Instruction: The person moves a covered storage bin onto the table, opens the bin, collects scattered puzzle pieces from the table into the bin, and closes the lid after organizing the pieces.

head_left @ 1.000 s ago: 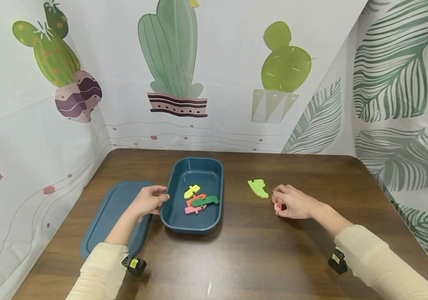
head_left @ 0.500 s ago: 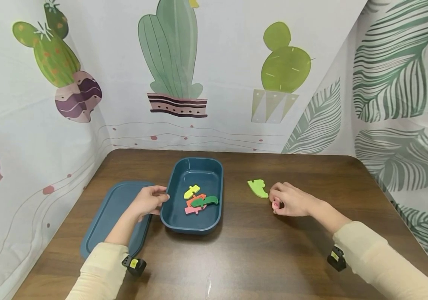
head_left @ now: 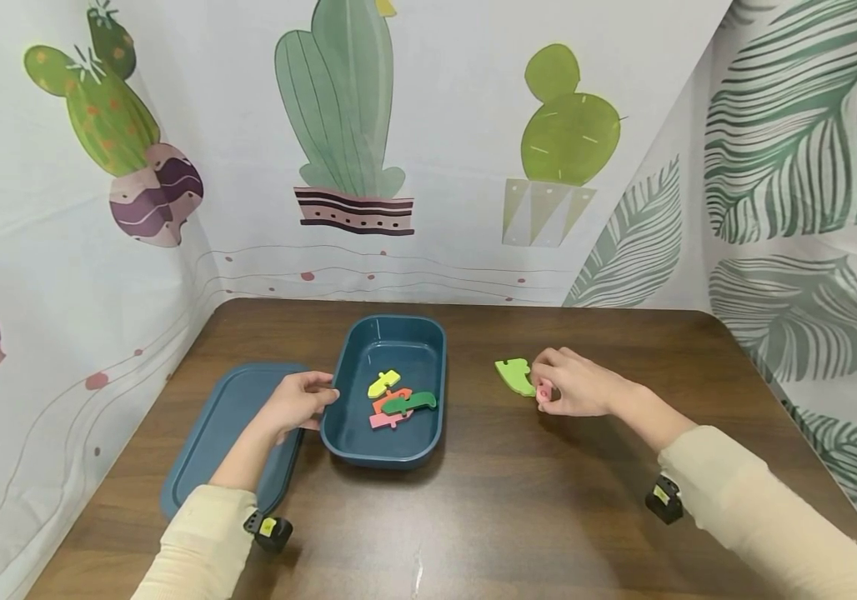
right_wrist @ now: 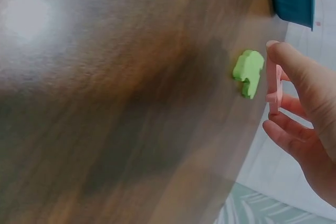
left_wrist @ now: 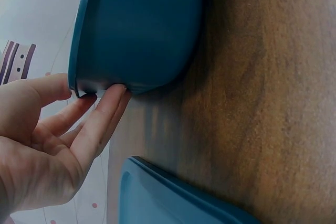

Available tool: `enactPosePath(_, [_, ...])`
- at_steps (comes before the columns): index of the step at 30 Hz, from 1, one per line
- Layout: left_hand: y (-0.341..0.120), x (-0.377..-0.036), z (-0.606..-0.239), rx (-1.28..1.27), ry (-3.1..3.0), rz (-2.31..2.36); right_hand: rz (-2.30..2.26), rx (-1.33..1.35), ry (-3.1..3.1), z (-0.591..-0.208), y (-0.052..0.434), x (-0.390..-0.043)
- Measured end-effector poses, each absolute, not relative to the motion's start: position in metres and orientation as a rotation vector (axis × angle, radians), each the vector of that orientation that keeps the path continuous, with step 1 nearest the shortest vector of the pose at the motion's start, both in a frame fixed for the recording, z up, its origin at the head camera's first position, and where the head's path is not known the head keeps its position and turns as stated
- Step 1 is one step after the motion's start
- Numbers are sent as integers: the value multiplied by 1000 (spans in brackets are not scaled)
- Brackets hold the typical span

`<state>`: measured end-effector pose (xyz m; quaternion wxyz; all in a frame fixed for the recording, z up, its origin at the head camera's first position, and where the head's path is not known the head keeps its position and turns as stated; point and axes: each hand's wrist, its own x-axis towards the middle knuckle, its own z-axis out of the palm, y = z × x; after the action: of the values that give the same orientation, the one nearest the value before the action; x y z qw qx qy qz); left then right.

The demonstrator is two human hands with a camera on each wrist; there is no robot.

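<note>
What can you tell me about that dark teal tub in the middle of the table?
The teal tub is a rounded, oblong container, open-topped, that looks like smooth plastic, with a rim and fairly deep walls. It stands upright on the brown wooden table. Inside lie four flat cut-out pieces: yellow, orange, dark green and pink, overlapping loosely. The left hand rests against its left wall, fingertips touching below the rim. Its matching lid lies flat to its left, partly under that arm.
</note>
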<state>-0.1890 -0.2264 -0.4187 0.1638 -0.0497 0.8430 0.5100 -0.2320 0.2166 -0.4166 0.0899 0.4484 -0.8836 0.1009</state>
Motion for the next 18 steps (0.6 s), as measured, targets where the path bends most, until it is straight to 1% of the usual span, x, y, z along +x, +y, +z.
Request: enactPosePath(18, [-225, -189, -417, -156, 2407, 1455, 249, 1378, -2570, -394, 195, -240])
